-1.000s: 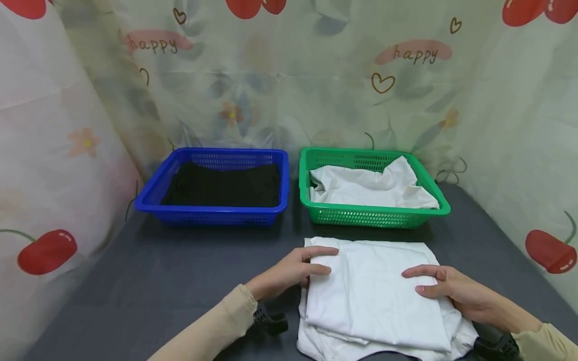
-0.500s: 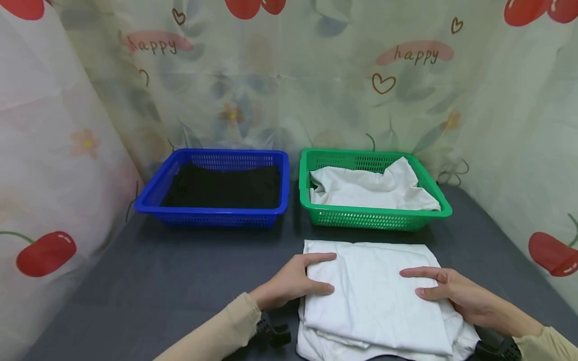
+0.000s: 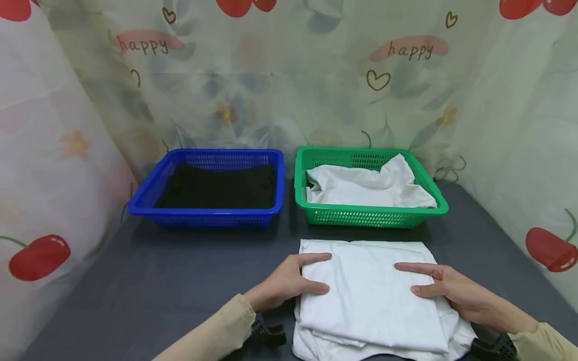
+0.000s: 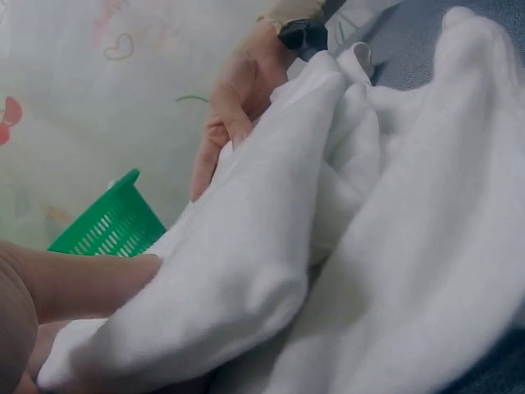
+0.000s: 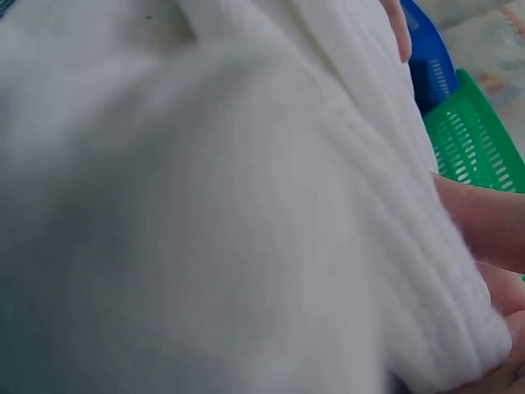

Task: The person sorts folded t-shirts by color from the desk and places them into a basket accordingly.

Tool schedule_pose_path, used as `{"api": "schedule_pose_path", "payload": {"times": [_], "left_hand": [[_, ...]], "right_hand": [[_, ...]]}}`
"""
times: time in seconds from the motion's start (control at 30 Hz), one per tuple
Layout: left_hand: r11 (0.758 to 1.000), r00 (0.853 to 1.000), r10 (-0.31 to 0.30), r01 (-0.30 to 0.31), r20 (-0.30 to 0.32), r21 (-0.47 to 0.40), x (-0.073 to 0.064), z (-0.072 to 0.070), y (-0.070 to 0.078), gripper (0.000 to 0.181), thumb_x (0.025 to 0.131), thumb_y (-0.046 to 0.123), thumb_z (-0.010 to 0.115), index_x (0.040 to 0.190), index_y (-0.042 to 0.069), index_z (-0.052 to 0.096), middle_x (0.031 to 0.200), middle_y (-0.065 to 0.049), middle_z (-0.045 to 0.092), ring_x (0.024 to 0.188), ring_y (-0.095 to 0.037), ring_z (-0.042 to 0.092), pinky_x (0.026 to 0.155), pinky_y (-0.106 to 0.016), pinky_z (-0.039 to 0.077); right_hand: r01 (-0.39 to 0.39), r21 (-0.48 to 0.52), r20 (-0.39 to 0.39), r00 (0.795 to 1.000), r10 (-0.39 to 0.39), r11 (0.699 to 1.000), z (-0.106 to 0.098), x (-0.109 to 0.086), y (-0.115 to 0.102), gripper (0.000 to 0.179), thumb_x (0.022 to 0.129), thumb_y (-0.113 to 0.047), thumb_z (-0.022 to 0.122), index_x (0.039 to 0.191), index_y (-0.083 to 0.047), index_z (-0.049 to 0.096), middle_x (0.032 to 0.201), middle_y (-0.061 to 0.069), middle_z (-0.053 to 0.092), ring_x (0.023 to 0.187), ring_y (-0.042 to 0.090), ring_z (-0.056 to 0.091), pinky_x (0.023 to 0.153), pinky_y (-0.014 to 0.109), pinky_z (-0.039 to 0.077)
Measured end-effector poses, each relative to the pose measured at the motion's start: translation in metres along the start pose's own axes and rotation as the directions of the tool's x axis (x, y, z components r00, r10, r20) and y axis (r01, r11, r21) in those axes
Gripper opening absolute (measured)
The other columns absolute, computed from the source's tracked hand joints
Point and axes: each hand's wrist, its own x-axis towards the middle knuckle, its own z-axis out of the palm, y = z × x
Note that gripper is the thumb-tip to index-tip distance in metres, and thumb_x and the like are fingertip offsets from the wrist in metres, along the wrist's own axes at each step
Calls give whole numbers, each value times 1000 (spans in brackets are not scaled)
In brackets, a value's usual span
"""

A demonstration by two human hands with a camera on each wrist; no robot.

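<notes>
A folded white garment [image 3: 368, 301] lies on the dark table in front of me, its top layer a neat rectangle over a looser, wider layer. My left hand [image 3: 289, 283] grips its left edge, thumb and index finger spread on top, the other fingers tucked under the fold. At the right edge my right hand [image 3: 460, 293] holds the top layer the same way. In the left wrist view the garment's thick rolled edge [image 4: 238, 238] rises between the hands. The right wrist view has the right thumb [image 5: 484, 217] on the cloth and fingers beneath it.
Behind the garment stands a green basket [image 3: 370, 216] with white cloth [image 3: 366, 185] in it. To its left is a blue basket [image 3: 207, 211] holding black cloth [image 3: 217, 186]. A printed curtain [image 3: 271, 100] encloses the dark table [image 3: 180, 281] at the back and sides.
The left thumb has slid toward me along the left edge, widening its spread from the index finger. The right hand keeps its hold. The view has shifted slightly.
</notes>
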Motion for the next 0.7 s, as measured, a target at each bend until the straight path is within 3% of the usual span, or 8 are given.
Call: {"api": "schedule_pose_path", "payload": {"times": [0.5,0.7], "left_hand": [[998,999,-31,32,15,-45,0,1,-3,61,78,6,84,133,23,64,133,-2,56,108,-16,61,85,-34,52],[1000,1000,-10,10,-18,10,1,0,0,48,86,17,78,131,28,65,138,3,53,126,-17,48,93,-37,48]], "right_hand": [[-51,-83,-101,994,43,995,2,0,3,47,100,-11,59,146,-14,50,136,12,55,116,28,58,93,41,49],[-40,-59,-81,996,36,997,2,2,0,46,101,-10,56,146,-17,50,135,13,56,116,29,59,92,42,50]]}}
